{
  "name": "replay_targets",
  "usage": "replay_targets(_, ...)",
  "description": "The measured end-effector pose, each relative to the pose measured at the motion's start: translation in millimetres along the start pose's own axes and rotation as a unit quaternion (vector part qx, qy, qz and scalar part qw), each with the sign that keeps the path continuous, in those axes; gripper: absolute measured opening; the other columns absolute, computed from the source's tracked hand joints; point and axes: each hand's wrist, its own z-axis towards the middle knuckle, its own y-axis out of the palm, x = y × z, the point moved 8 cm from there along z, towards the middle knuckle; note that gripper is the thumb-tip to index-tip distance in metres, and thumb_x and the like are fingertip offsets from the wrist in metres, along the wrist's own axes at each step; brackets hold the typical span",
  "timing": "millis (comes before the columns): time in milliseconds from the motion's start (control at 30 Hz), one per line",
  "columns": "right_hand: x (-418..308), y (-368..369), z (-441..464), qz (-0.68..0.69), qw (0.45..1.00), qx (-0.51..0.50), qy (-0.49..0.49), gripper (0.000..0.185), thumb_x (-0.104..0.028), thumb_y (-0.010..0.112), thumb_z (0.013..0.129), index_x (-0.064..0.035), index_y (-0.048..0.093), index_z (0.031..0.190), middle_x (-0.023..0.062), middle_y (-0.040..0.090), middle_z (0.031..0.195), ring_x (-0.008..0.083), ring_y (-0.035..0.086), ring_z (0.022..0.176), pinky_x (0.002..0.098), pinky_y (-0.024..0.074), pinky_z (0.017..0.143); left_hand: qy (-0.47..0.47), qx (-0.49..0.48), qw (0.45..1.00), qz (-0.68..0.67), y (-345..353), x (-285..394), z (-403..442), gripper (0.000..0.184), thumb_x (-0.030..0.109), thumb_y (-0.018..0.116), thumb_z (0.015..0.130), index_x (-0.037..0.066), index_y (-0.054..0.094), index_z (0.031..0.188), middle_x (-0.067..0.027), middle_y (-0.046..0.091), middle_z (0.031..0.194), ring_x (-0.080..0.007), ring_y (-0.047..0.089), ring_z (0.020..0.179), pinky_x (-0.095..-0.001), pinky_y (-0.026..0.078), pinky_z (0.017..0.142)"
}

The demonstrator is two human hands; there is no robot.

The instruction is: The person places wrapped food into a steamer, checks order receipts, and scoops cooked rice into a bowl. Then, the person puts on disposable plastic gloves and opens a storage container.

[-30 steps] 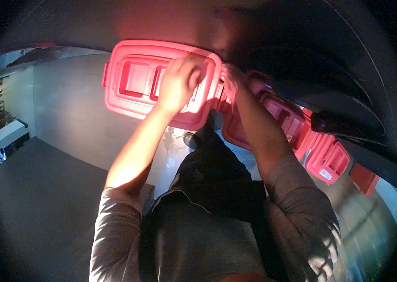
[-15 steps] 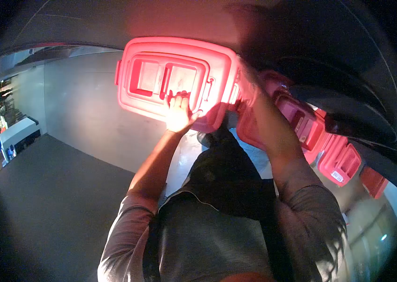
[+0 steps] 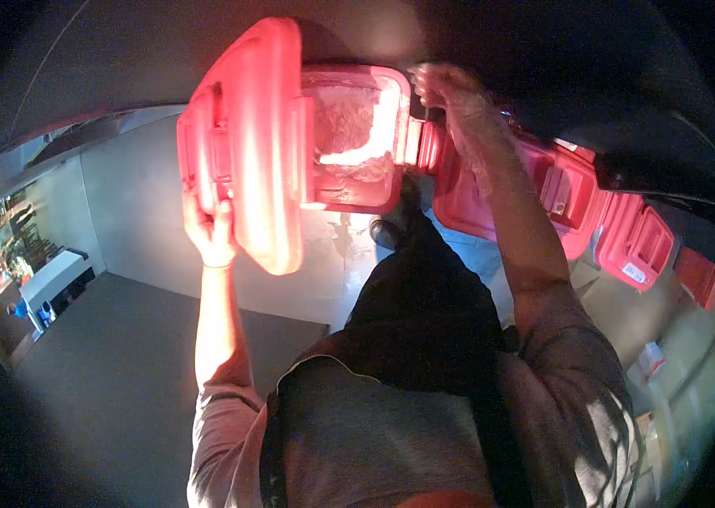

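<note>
A red lid [image 3: 269,152] is tilted up on the left side of a red bin [image 3: 400,140], whose open top shows pale, powdery-looking contents [image 3: 347,127]. At the lid's lower left, my left hand [image 3: 209,230] grips it, with fingers around the edge of its raised part. My right hand [image 3: 451,89] is just right of the bin's upper right corner, in what looks like a clear plastic glove. Its fingers are curled, and a thin dark thing shows below them, too unclear to name.
More red lidded bins [image 3: 576,199] [image 3: 638,244] stand in a row to the right. A dark surface [image 3: 154,330] lies at lower left, beside a pale grey panel [image 3: 137,195]. A white box-like unit [image 3: 55,279] is at far left, and black curved shapes overhang the upper right.
My left hand has moved left and lifted the lid, which lay flat over the bin before. The bin's inside now shows. My right hand is now visible above the bin's right side.
</note>
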Motion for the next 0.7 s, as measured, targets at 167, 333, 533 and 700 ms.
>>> replay_targets(167, 48.7, -45.0, -28.1, -0.164, 0.979, 0.100, 0.065, 0.015, -0.013, 0.056, 0.086, -0.0045, 0.062, 0.096, 0.0014, 0.061, 0.082, 0.0098, 0.053, 0.072, 0.0234, 0.0436, 0.070, -0.006, -0.021, 1.000, -0.002, 4.8, 10.0, 5.5, 0.038, 0.019, 0.062, 0.079, -0.003, 0.053, 0.108, -0.0130, 0.054, 0.106, -0.0224, 0.049, 0.101, -0.0368, 0.037, 0.092)
replay_targets(333, 113.3, -43.2, -79.3, -0.004, 0.996, 0.032, 0.088, 0.015, -0.016, 0.058, 0.085, -0.0042, 0.061, 0.094, 0.0009, 0.060, 0.083, 0.0094, 0.054, 0.073, 0.0229, 0.0437, 0.068, 0.001, -0.012, 1.000, -0.023, 3.6, 7.5, 4.7, 0.039, 0.017, 0.062, 0.077, -0.004, 0.053, 0.109, -0.0126, 0.053, 0.108, -0.0225, 0.049, 0.102, -0.0367, 0.037, 0.092)
replay_targets(533, 128.3, -31.6, -97.9, 0.091, 0.995, 0.014, 0.045, 0.017, -0.015, 0.061, 0.082, -0.0036, 0.064, 0.093, 0.0006, 0.061, 0.078, 0.0095, 0.054, 0.070, 0.0235, 0.0429, 0.065, -0.042, -0.017, 0.997, -0.069, 0.1, -1.5, 3.7, 0.040, 0.016, 0.062, 0.077, -0.005, 0.052, 0.111, -0.0108, 0.053, 0.107, -0.0214, 0.047, 0.104, -0.0345, 0.035, 0.093)
replay_targets(700, 135.4, -2.8, -124.4, -0.269, 0.958, -0.024, 0.095, 0.014, -0.010, 0.060, 0.079, -0.0018, 0.066, 0.088, 0.0003, 0.059, 0.073, 0.0096, 0.052, 0.063, 0.0221, 0.0410, 0.057, -0.014, -0.027, 0.997, -0.067, 2.2, 2.0, 5.2, 0.041, 0.016, 0.060, 0.081, -0.003, 0.049, 0.116, -0.0091, 0.053, 0.112, -0.0165, 0.050, 0.100, -0.0312, 0.038, 0.091)
